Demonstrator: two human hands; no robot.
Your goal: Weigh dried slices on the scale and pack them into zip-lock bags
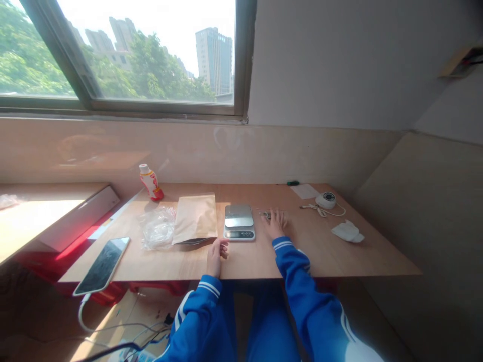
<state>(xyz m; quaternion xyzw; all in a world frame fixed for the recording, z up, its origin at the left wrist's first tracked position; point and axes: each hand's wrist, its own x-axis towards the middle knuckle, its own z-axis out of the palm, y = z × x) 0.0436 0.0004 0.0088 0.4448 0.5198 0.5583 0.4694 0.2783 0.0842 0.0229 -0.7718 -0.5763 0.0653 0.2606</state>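
Note:
A digital kitchen scale (pixel 239 216) with a bare metal plate stands in the middle of the table. My left hand (pixel 216 256) rests at the table's front, just left of the scale and below the corner of a brown paper bag (pixel 196 216). Its fingers are loosely curled and a little apart, and nothing shows in them. To the scale's right, my right hand (pixel 275 223) lies with its fingers spread over a small clear bag (pixel 267 215) of small dark pieces. The fingers partly hide that bag.
Clear plastic bags (pixel 158 229) lie left of the paper bag, with a bottle (pixel 151 183) behind. A phone (pixel 102 265) overhangs the front left edge. At right are a white dome camera (pixel 326 200), a crumpled tissue (pixel 347 232), paper (pixel 305 191) and a green-handled tool (pixel 293 183).

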